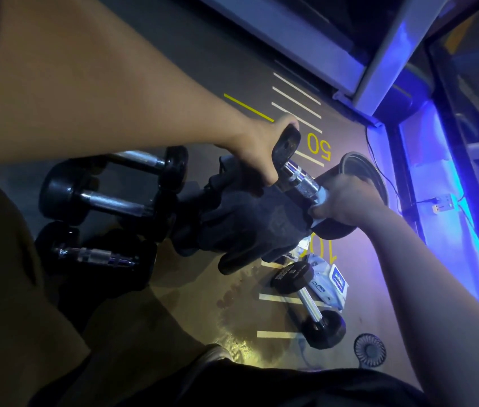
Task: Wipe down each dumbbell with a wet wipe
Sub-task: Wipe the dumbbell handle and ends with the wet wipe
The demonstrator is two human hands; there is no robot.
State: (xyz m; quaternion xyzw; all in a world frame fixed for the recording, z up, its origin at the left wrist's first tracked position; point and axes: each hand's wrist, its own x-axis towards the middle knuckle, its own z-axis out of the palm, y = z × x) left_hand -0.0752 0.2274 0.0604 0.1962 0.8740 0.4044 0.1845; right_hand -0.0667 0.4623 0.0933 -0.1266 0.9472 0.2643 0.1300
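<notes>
My left hand [257,151] grips the near black head [286,143] of a dumbbell lifted off the floor. Its knurled chrome handle [298,179] slants down to the right toward the far head [360,167]. My right hand [350,201] presses a pale wet wipe [319,199] around the lower end of that handle. A black glove [247,227] hangs just under the dumbbell; what holds it I cannot tell. Two larger black dumbbells [114,186] lie on the floor to the left, with a third [94,255] below them. A small dumbbell [308,301] lies at lower right.
A white and blue pack of wet wipes [335,284] lies beside the small dumbbell. A small round fan [370,349] sits on the floor near it. The floor has yellow numbers and white lines. A blue-lit frame [426,177] with a cable and power strip [441,204] runs along the right.
</notes>
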